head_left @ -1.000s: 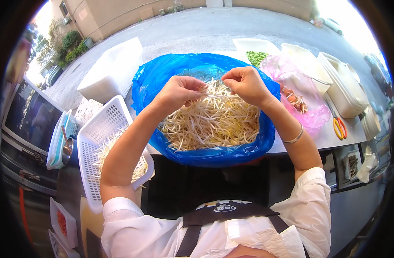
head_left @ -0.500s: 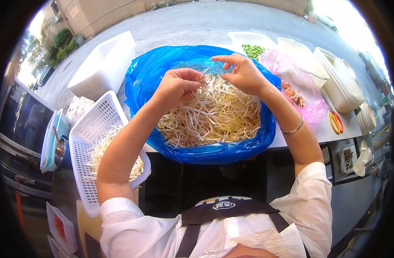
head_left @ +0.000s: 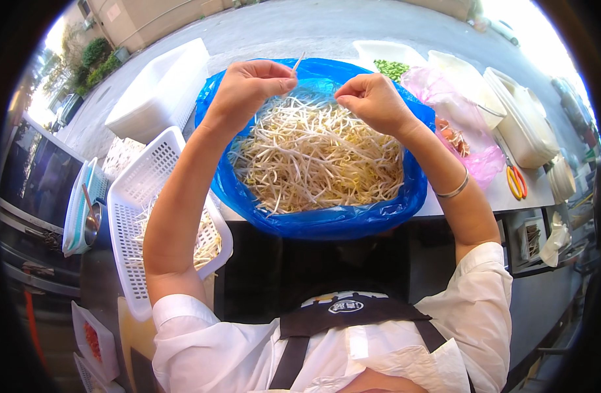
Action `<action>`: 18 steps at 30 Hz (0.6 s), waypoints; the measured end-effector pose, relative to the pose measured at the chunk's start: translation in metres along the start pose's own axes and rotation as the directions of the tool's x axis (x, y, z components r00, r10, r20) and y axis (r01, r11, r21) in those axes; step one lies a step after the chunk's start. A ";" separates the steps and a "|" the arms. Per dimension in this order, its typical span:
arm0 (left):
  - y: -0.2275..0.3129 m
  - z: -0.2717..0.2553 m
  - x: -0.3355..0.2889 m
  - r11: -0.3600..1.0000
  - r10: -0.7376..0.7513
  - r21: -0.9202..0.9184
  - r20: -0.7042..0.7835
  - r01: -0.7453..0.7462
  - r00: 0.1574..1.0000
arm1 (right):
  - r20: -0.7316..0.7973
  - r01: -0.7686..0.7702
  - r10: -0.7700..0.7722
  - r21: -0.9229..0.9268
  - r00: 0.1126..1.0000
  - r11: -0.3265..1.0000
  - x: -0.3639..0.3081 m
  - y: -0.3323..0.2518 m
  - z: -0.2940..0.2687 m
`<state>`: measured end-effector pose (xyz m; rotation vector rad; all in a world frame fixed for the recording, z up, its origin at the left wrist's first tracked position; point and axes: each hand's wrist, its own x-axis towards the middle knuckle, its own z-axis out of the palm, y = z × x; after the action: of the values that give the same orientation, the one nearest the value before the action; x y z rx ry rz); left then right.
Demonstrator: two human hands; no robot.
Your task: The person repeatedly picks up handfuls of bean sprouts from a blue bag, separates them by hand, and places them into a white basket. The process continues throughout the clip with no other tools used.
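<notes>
Above the far left part of an open blue plastic bag (head_left: 340,223), my left hand (head_left: 247,88) pinches a single bean sprout (head_left: 300,61), which sticks up past the fingertips. A large heap of pale bean sprouts (head_left: 320,157) fills the bag. My right hand (head_left: 377,105) hovers over the heap's far right side, thumb and fingers pressed together; anything between them is too small to make out. Beneath my left forearm, a white perforated basket (head_left: 127,216) holds more sprouts (head_left: 207,243), partly hidden by the arm.
Stacked white tubs (head_left: 157,92) stand at the far left. To the right are a pink plastic bag (head_left: 438,88), chopped greens (head_left: 392,69) in a white tray, a lidded white container (head_left: 520,118) and orange-handled scissors (head_left: 515,182) near the table edge.
My left hand has risen away from the heap, to the far left, with the sprout. The right hand has closed its spread fingers and drawn slightly nearer to me.
</notes>
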<state>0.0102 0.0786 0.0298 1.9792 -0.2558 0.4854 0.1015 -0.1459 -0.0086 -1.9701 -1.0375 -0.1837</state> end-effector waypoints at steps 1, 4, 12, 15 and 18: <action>-0.001 -0.001 0.000 0.973 0.000 0.231 -0.051 0.012 0.999 | 0.009 -0.020 0.019 0.022 1.000 1.000 0.000 -0.003 0.000; -0.005 0.004 -0.005 0.956 -0.022 0.291 -0.017 0.026 1.000 | 0.112 -0.070 0.064 0.050 0.992 0.996 0.000 -0.012 0.001; 0.000 0.007 -0.007 0.988 -0.144 -0.042 0.094 0.148 0.985 | 0.367 -0.122 0.217 -0.265 0.904 0.956 -0.010 -0.026 -0.003; 0.002 0.010 -0.008 0.968 -0.158 -0.187 0.063 0.168 0.985 | 0.253 -0.350 0.339 -0.002 0.906 0.937 0.000 -0.021 -0.019; 0.004 0.012 -0.008 0.908 -0.278 -0.287 0.128 0.304 0.952 | 0.308 -0.439 0.343 0.335 0.887 0.834 0.006 -0.015 -0.036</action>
<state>0.0043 0.0655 0.0249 1.6984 -0.0768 0.1567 0.1032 -0.1654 0.0261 -1.8035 -0.7131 0.4700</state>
